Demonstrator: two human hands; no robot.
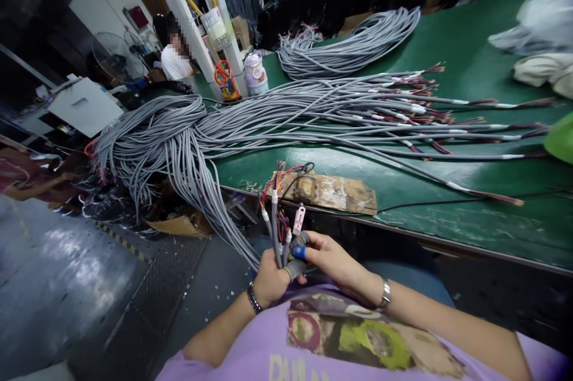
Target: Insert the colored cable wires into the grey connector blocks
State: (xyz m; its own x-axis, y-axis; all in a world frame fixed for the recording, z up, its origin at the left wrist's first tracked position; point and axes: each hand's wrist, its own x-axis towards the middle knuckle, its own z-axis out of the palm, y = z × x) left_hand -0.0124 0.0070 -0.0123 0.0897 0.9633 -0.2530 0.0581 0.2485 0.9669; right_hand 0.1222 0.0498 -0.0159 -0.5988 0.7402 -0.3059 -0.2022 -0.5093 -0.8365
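My left hand (272,278) is closed around several grey cables (274,232), whose stripped ends with coloured wires and white tape bands point upward. Its thumb is wrapped in grey tape. Close against it, my right hand (335,261) has its fingers bent together beside the cable ends, with blue tape on one finger and a grey wrap on another. From those fingertips rises a small flat pale-pink piece (299,220) with a hole at its top; its lower part is hidden. What else lies between the right fingers cannot be made out.
A large bundle of grey cables (268,115) lies along the green table (474,237) and droops over its left end. Behind sits a coiled bundle (353,46). A wooden board (344,193) rests at the front edge. A bottle (255,73) stands by a white post; a person (176,61) is farther back.
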